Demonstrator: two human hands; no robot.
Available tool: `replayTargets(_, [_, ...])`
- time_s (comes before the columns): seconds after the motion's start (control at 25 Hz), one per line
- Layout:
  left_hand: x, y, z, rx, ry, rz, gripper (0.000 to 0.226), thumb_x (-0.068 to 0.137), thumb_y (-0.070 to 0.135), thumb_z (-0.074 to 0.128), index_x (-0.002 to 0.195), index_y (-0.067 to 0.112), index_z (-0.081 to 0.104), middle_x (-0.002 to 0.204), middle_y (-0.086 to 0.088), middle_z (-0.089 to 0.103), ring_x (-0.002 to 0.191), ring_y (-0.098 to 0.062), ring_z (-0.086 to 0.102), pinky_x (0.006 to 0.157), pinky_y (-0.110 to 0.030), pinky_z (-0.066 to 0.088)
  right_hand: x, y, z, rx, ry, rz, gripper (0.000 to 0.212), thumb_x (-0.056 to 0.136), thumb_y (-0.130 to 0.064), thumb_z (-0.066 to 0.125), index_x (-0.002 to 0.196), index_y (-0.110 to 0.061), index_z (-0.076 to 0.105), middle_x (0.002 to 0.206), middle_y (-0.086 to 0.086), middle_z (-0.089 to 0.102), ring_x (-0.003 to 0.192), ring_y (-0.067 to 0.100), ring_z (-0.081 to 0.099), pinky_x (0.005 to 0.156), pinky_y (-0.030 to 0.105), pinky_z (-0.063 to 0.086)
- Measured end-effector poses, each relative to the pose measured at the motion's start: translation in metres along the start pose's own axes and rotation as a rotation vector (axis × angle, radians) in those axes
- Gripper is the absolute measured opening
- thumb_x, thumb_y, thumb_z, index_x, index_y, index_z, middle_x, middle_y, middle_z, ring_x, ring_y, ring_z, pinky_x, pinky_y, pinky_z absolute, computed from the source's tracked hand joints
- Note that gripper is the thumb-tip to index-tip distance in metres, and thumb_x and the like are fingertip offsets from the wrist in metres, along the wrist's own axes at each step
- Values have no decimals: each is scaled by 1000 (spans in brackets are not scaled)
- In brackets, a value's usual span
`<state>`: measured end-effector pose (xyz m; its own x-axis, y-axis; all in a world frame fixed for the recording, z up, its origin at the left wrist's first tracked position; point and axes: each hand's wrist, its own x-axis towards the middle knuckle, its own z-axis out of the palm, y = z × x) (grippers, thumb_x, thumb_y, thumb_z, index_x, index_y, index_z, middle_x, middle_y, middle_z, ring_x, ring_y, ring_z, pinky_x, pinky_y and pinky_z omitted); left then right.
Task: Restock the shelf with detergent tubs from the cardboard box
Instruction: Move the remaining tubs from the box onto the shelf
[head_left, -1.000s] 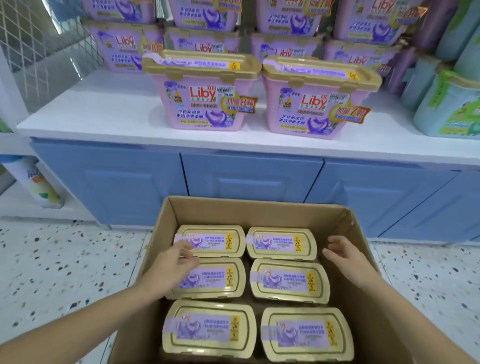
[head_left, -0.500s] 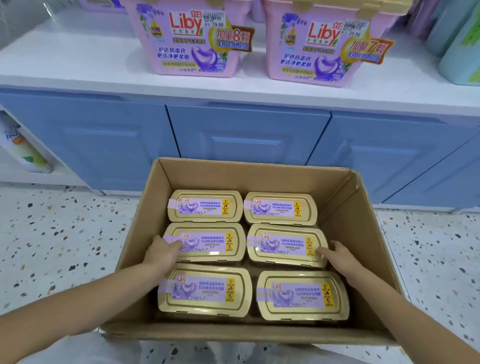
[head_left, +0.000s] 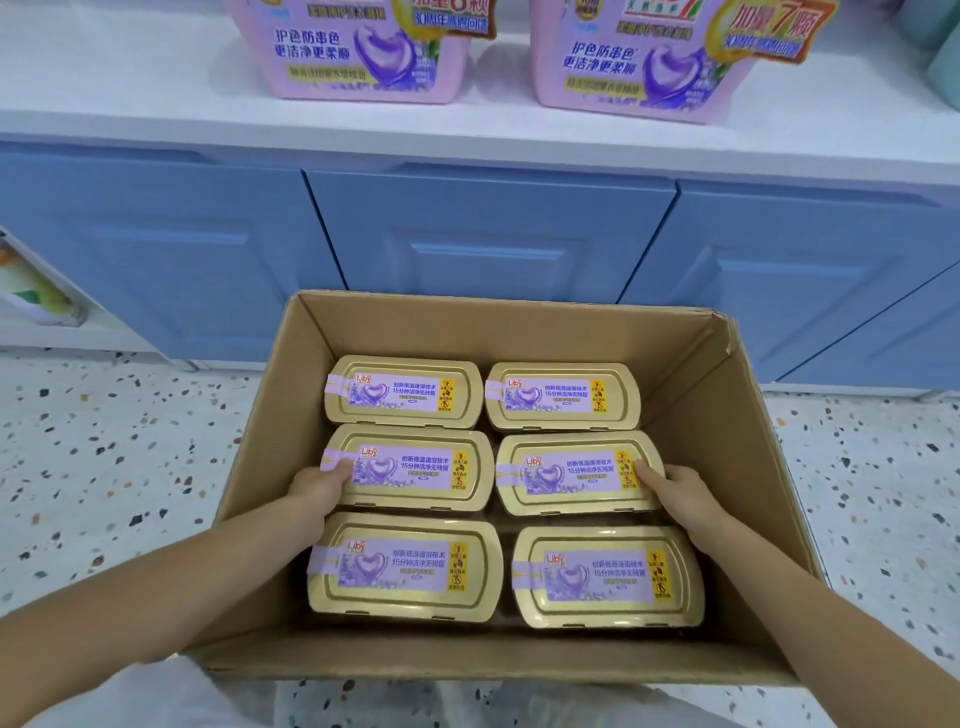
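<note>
An open cardboard box (head_left: 498, 314) stands on the floor with several gold-lidded detergent tubs in two columns. My left hand (head_left: 317, 488) clasps the left end of the middle-left tub (head_left: 415, 467), thumb on the lid and fingers hidden down its side. In the same way, my right hand (head_left: 680, 491) holds the right end of the middle-right tub (head_left: 576, 473). Both tubs sit level in their row. Above the box, on the white shelf (head_left: 156, 104), stand two pink tubs (head_left: 353, 52) (head_left: 649, 62), cut off by the frame's top.
Blue cabinet doors (head_left: 488, 234) run under the shelf, just behind the box. Speckled terrazzo floor (head_left: 104, 467) surrounds the box. A bottle (head_left: 31, 296) sits on a low shelf at far left. A teal container (head_left: 945, 67) shows at the right edge.
My hands dropped from above the box onto the outer ends of the middle-row tubs and closed there. The view tipped down and closer to the box.
</note>
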<state>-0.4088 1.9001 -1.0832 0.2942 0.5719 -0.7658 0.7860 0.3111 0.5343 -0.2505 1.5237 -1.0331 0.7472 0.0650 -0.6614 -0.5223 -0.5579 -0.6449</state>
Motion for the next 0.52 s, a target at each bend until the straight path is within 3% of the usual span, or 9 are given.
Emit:
replayTargets(0.16, [-24,11,1,24,-11,54,45,89,31,56,118,-4,58,120,-23,62,108,-39,59,96,-48,47,-6,-4,-3,-121,97,-100,25,90,-30,55,73,-15,65,92,14,71,91,30,65,88,42,50])
replayTargets(0.32, [-52,22,-7,242,56,256,35,90,29,54,96,-4,64,104,-24,67,97,-41,62,89,-49,51,-28,-19,-9,-305,215,-278,29,92,-29,52,68,-13,59,73,10,66,75,28,63,61,33,43])
replayTargets(0.44, [-78,35,-20,380,54,429,35,90,30,52,88,-3,67,92,-20,70,86,-37,65,80,-49,55,-46,-36,-22,-364,277,-349,29,92,-30,50,71,-12,59,69,7,64,69,24,60,57,31,40])
replayTargets(0.52, [-100,46,-32,436,71,545,38,90,31,52,80,-3,67,80,-19,70,75,-35,66,74,-49,55,-63,-49,-31,-389,315,-388,35,92,-31,50,61,-16,54,60,3,59,63,22,56,53,30,35])
